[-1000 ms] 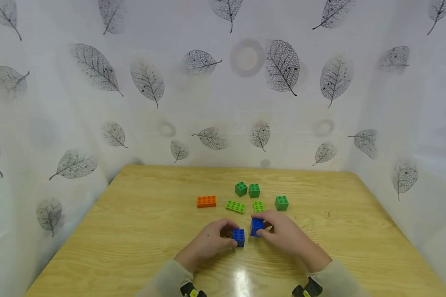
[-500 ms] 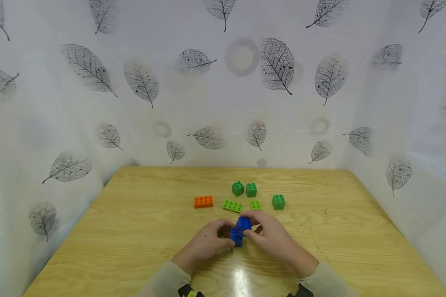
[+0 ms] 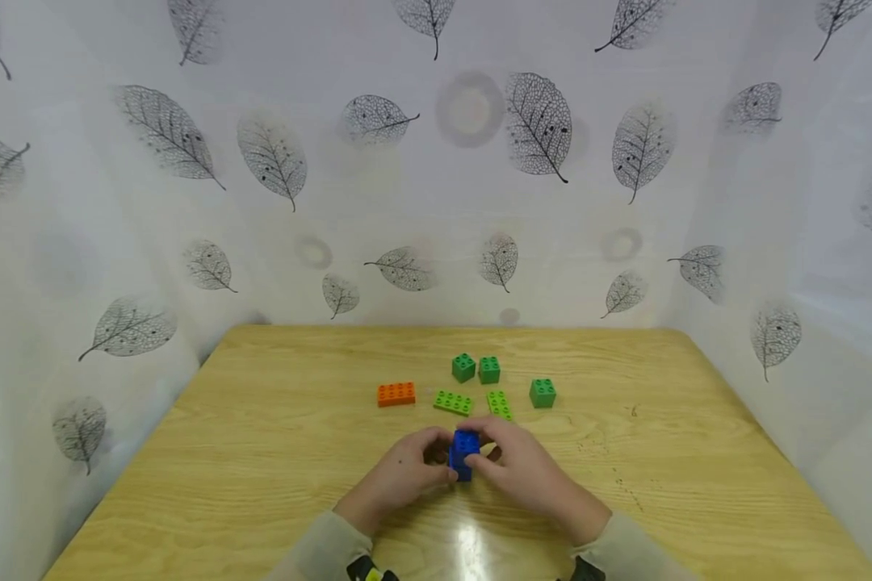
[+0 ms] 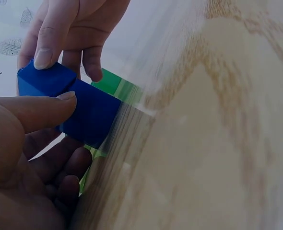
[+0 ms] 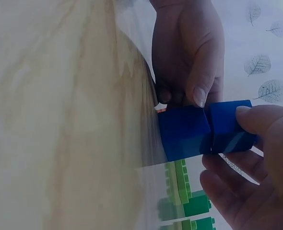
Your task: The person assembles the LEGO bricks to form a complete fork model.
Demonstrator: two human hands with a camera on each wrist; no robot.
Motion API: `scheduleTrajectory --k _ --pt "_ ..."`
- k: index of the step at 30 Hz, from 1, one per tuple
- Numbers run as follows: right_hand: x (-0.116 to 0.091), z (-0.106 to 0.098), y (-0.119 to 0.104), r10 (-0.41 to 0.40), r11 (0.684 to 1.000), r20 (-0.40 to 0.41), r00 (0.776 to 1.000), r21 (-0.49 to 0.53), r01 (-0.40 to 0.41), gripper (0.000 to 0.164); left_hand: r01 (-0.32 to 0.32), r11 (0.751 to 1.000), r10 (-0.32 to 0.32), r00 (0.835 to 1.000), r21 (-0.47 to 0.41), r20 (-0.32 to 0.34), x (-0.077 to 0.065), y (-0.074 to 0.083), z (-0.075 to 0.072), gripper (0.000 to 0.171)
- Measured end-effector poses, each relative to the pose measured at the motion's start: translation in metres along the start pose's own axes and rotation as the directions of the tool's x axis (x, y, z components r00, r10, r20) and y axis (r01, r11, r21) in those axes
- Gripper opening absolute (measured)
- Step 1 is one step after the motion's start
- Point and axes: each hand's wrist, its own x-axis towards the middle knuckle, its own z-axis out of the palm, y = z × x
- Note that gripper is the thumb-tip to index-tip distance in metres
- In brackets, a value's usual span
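Two blue toy building bricks stand one above the other at the near middle of the table. My left hand [image 3: 407, 470] pinches the lower blue brick [image 5: 184, 134] between thumb and fingers, low by the tabletop. From the other side my right hand [image 3: 519, 464] grips the upper blue brick [image 3: 467, 441], thumb on its near face. In the right wrist view a narrow seam shows between the two bricks, and the upper one sits slightly askew on the lower. The fingers behind the bricks are partly hidden in the head view.
Beyond the hands lie an orange brick [image 3: 396, 394], a long lime brick [image 3: 453, 403] and a smaller lime brick [image 3: 499, 405]. Green bricks stand at the back [image 3: 463, 368] and to the right [image 3: 542, 393]. A leaf-patterned curtain [image 3: 436, 161] surrounds the wooden table [image 3: 298, 452].
My right hand has carried its blue brick leftward from beside the other blue brick to on top of it. The left hand keeps its hold in place. The head view has shifted slightly.
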Motion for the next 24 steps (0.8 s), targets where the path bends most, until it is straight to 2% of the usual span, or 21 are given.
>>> scheduleTrajectory --k 16,24 --pt "0.0002 0.0056 -0.0037 -0.049 0.992 -0.026 0.998 -0.122 0.046 0.039 -0.040 0.999 0.040 0.999 0.025 0.000 0.0001 -0.0010 -0.0005 0.033" --pt "0.0008 0.0050 -0.0037 -0.055 0.991 -0.012 0.998 -0.119 0.054 0.041 -0.057 0.998 0.057 0.998 0.030 0.001 0.0000 -0.0016 0.0009 0.033"
